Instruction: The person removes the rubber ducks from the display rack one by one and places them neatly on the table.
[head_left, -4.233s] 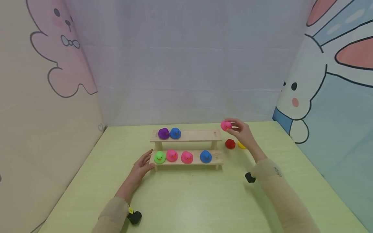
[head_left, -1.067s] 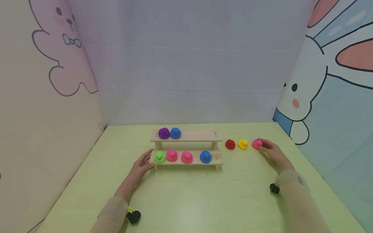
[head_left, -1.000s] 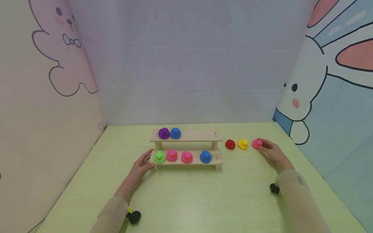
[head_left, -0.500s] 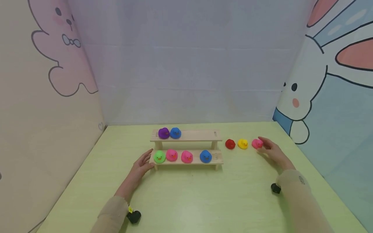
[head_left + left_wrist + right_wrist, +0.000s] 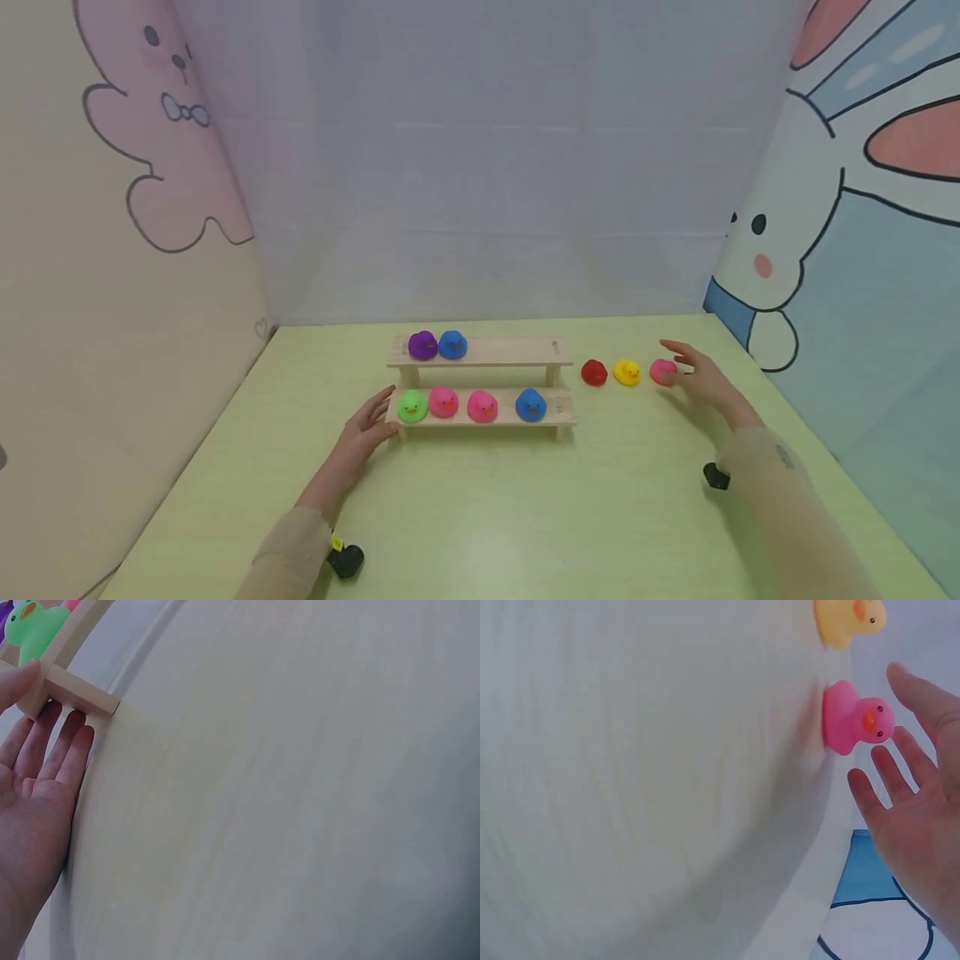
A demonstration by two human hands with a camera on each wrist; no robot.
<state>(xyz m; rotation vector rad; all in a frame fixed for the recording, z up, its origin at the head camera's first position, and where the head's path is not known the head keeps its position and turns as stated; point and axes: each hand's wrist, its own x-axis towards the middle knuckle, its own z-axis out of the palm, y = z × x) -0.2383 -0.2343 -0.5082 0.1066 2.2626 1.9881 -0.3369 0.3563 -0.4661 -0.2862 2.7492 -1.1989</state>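
A pink rubber duck (image 5: 659, 369) sits on the table at the right, facing my right hand (image 5: 707, 380). That hand is spread beside the duck; in the right wrist view its straight fingers (image 5: 889, 776) and thumb stand around the duck's head with a gap, holding nothing. My left hand (image 5: 364, 427) rests at the left end of the lower wooden shelf (image 5: 506, 402), its fingers straight. In the left wrist view, thumb and fingertips touch the shelf's corner and leg (image 5: 82, 694). A green duck (image 5: 412, 406) sits on the shelf just beside this hand.
Two pink ducks (image 5: 443, 402) and a blue duck (image 5: 531, 405) share the lower shelf. Behind it, the upper shelf (image 5: 510, 351) bears a purple duck (image 5: 422, 345) and another blue duck (image 5: 452, 344). A red duck (image 5: 594, 372) and yellow duck (image 5: 627, 372) stand right of the shelves.
My right hand carried the pink duck from above the shelf's right end to the table beside the yellow duck, then let go and spread its fingers. My left hand has stayed put.
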